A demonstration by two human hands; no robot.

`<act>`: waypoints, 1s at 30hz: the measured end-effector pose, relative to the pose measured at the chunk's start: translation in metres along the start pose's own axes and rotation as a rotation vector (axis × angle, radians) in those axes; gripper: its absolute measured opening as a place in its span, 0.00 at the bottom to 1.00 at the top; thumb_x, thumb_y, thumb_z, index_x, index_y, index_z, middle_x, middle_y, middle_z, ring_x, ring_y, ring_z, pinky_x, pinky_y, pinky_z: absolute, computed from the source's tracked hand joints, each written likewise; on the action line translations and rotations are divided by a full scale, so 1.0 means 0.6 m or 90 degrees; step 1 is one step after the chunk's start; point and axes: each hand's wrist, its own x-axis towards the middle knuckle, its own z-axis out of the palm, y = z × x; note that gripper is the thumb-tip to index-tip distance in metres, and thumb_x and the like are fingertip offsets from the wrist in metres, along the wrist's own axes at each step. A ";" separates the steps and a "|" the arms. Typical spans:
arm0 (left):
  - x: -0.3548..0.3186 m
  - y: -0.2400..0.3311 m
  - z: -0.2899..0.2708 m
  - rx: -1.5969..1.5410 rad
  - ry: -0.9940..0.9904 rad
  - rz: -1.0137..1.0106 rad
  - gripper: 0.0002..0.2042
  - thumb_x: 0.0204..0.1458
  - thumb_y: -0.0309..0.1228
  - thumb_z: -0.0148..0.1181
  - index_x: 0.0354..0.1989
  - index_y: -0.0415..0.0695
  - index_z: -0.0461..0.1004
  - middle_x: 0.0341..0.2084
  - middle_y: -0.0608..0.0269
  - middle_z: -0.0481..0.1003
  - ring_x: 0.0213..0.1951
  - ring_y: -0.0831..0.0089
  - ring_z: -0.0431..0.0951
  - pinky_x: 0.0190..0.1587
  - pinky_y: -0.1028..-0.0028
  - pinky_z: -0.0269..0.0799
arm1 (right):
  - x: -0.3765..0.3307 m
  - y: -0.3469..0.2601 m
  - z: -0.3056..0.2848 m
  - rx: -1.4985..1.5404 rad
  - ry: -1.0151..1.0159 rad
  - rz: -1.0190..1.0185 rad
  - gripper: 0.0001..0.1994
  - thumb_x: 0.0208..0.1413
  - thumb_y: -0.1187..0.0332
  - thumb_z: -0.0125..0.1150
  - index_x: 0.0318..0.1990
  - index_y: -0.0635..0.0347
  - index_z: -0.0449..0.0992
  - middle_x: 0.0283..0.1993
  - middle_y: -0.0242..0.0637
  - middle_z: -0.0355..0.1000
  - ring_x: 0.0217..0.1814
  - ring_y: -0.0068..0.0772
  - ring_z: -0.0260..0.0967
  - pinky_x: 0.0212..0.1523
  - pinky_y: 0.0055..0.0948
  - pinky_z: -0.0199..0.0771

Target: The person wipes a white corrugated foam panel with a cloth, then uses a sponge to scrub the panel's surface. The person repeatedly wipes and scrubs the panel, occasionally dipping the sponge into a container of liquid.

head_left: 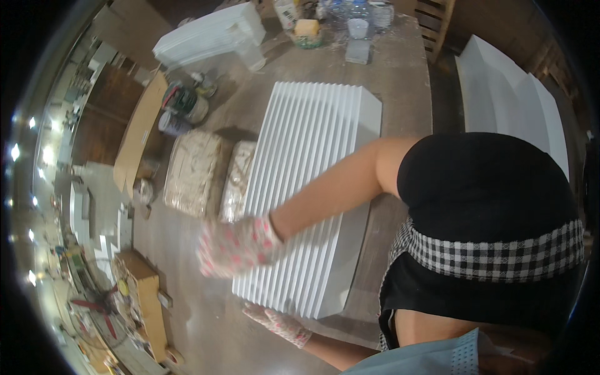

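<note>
A white ribbed panel (306,169) with long parallel ridges and a smooth angled side lies on the brown table. My right hand (240,248), in a white glove with pink spots, is over the panel's ridged edge, beside two plastic-wrapped bundles. Its fingers look curled in and are blurred by motion; anything inside them is hidden. My left hand (279,324), gloved the same way, is at the panel's lower end, fingers stretched out along the edge and seeming to touch it. The nearer bundle is a big wrapped block (195,174); a flatter wrapped pack (239,178) sits between it and the panel.
Jars (185,104) and a small can (174,124) stand past the bundles. More white ribbed pieces (209,37) lie at the table's far end, near a yellow sponge (307,29) and bottles (359,15). White panels (509,94) stand at the right. A fan (100,312) is at lower left.
</note>
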 end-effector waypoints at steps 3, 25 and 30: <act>0.054 -0.020 -0.006 0.108 -0.039 -0.050 0.48 0.52 0.49 0.64 0.73 0.38 0.43 0.70 0.47 0.52 0.69 0.55 0.56 0.67 0.58 0.54 | -0.024 -0.027 0.017 0.043 0.099 -0.014 0.21 0.61 0.55 0.49 0.55 0.59 0.70 0.54 0.36 0.70 0.51 0.39 0.72 0.51 0.44 0.74; 0.050 0.033 0.040 0.050 0.041 -0.171 0.44 0.49 0.33 0.67 0.73 0.39 0.49 0.68 0.47 0.57 0.66 0.59 0.61 0.67 0.63 0.56 | -0.325 0.306 0.141 0.158 -0.063 0.453 0.12 0.58 0.65 0.55 0.48 0.56 0.74 0.40 0.35 0.70 0.41 0.31 0.73 0.45 0.30 0.77; 0.058 0.008 0.033 0.053 0.018 -0.076 0.44 0.46 0.30 0.68 0.72 0.39 0.51 0.68 0.50 0.57 0.68 0.62 0.56 0.68 0.64 0.52 | -0.105 0.032 0.133 0.203 -0.017 0.244 0.11 0.58 0.63 0.55 0.41 0.59 0.74 0.33 0.31 0.67 0.39 0.27 0.70 0.48 0.27 0.74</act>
